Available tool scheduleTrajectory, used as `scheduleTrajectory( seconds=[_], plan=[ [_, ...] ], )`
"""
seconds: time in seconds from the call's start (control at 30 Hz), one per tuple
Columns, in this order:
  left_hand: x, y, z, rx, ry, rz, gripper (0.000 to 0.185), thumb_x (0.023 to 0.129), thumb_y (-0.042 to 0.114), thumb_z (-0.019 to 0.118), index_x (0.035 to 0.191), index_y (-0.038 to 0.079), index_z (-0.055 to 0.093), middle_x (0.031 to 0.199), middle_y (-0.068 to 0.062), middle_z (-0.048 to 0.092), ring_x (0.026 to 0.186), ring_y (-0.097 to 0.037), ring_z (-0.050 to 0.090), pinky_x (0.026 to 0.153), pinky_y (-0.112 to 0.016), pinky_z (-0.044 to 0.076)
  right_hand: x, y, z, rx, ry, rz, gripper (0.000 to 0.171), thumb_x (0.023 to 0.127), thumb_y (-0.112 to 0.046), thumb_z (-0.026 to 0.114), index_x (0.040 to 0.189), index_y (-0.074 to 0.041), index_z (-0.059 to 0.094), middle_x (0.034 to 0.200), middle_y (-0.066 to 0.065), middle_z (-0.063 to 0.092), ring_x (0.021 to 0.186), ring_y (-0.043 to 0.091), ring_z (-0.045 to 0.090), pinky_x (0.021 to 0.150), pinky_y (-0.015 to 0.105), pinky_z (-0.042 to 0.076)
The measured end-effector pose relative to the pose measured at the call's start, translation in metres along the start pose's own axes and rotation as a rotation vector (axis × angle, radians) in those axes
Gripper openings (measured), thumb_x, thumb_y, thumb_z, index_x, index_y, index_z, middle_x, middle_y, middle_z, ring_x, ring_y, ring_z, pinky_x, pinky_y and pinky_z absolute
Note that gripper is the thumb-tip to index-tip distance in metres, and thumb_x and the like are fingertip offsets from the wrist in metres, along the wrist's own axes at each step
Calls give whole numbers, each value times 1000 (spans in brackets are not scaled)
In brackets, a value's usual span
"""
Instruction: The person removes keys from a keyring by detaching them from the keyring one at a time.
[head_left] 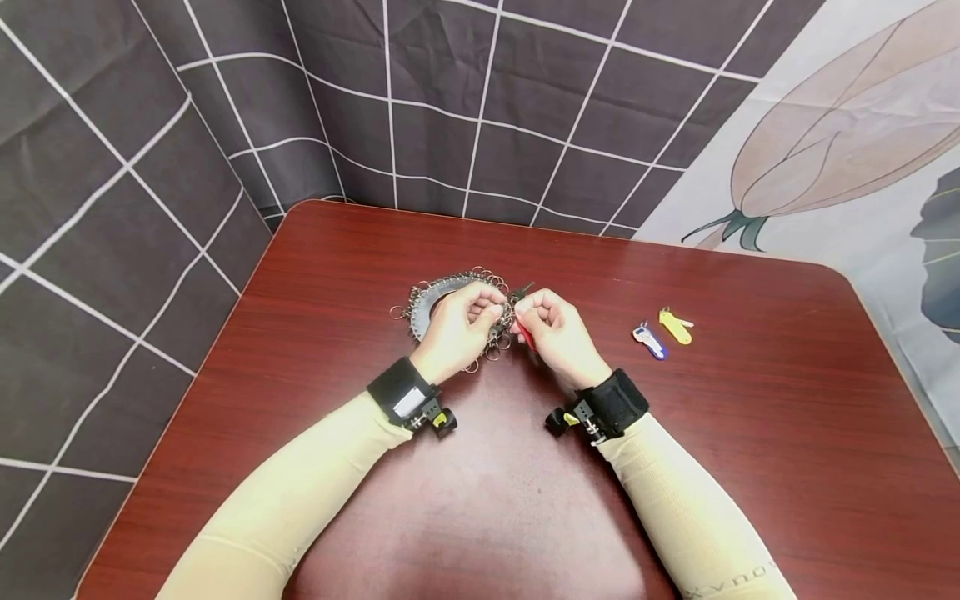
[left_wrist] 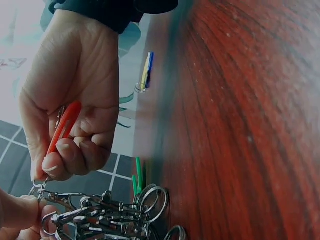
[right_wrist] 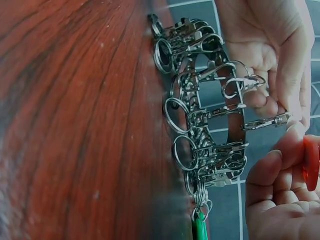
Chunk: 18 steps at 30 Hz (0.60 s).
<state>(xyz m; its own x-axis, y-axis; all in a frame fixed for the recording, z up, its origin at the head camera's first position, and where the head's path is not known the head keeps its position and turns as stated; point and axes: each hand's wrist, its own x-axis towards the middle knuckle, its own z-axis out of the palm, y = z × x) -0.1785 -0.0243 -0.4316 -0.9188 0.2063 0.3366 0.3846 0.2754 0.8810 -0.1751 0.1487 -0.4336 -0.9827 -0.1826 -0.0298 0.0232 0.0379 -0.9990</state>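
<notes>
Red tag (left_wrist: 64, 127): we hold it in our right hand (head_left: 557, 331), fingers curled round it, just above the worktop (head_left: 525, 500) near its middle; its top end meets a small ring by the fingertips.
Right grip: clamped on the red tag, thumb and bent fingers (left_wrist: 75, 155) pressing it flat.
Left hand (head_left: 457, 325): our fingers pinch one metal clasp (right_wrist: 267, 121) that sticks out from the ring rack; we judge that grip closed on the clasp, though the exact contact is partly hidden.
Clasp and tag: they come together between our two hands, touching or nearly so; we cannot tell whether the clasp has caught the tag's ring.
Doing it well: we judge that the left hand should keep the clasp steady and its gate pressed in while the right brings the tag's ring straight to the hook, with short moves so neighbouring clasps do not snag.
Ring rack (head_left: 435, 302): a dark curved holder hung with many clasps and split rings, lying under and just beyond our left hand.
Green tag (right_wrist: 200, 227): already hanging at one end of the rack.
Blue tag (head_left: 649, 340) and yellow tag (head_left: 675, 326): lying side by side on the worktop, well apart to our right.
Behind: a dark checked cloth (head_left: 450, 108).
</notes>
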Motion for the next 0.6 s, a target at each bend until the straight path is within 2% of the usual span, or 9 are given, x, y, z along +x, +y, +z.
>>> scheduleTrajectory(
  seconds=[0.17, 0.27, 0.4, 0.6],
  plan=[
    [1, -3, 0, -111, -23, -33, 12, 91, -3, 61, 100, 3, 65, 87, -7, 65, 80, -16, 62, 74, -28, 53, 0, 0, -1, 77, -31, 17, 5, 96, -3, 51, 93, -4, 54, 72, 9, 60, 58, 14, 52, 47, 25, 36],
    [2, -2, -1, -142, -47, -53, 12, 91, -2, 61, 100, 4, 66, 87, -6, 65, 80, -16, 62, 74, -30, 53, 1, 2, -2, 143, -55, 22, 8, 96, -1, 50, 90, -5, 54, 69, 3, 59, 57, 12, 52, 50, 24, 36],
    [2, -1, -2, -136, -69, -57, 11, 92, 0, 61, 100, 5, 66, 86, -4, 65, 79, -15, 62, 74, -30, 53, 2, 2, -4, 199, -77, 21, 10, 96, 1, 49, 89, -5, 54, 67, 2, 57, 57, 12, 51, 52, 24, 36],
    [1, 2, -2, -93, -68, -40, 10, 92, 1, 62, 99, 6, 67, 85, -3, 64, 77, -14, 62, 73, -29, 52, 2, 3, -5, 218, -70, 32, 8, 95, 1, 49, 90, -3, 53, 67, 3, 57, 57, 12, 51, 53, 24, 37]
  ],
)
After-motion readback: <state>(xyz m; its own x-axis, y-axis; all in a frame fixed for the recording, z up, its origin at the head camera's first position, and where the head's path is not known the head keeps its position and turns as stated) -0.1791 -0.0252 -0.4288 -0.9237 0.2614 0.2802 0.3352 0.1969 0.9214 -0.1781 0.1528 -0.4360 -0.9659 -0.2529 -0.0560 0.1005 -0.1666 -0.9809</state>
